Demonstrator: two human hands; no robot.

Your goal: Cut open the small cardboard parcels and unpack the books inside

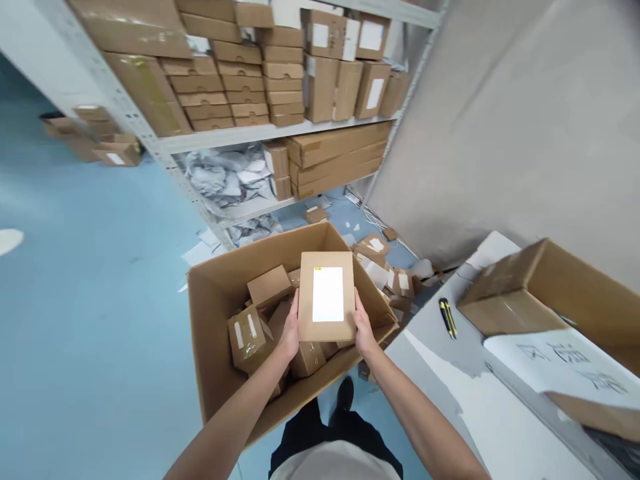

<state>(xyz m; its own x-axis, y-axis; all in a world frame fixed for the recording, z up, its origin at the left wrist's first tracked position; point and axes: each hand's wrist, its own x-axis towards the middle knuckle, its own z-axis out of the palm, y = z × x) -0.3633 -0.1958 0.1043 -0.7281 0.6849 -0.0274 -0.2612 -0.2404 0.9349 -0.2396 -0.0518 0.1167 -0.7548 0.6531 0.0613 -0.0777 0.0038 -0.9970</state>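
Observation:
Between my two hands is a flat brown cardboard box [327,331] with a white label on its upper face. My left hand [291,328] grips its left edge, and my right hand [364,327] grips the right edge. Below it stands a large open carton [215,393], with several smaller parcels inside. One of those, a taped parcel [249,339] with two white labels, lies left of my left hand. A plain brown box [270,287] rests farther back in the carton. The held box hides part of what lies beneath it.
Behind the carton, a metal shelf [210,141] carries stacked cardboard boxes and crumpled grey packaging. At right, a table [425,360] bears a yellow-black box cutter [447,318] and an open carton [505,310] with a marked paper sheet. Loose parcels [373,247] litter the floor beside the wall.

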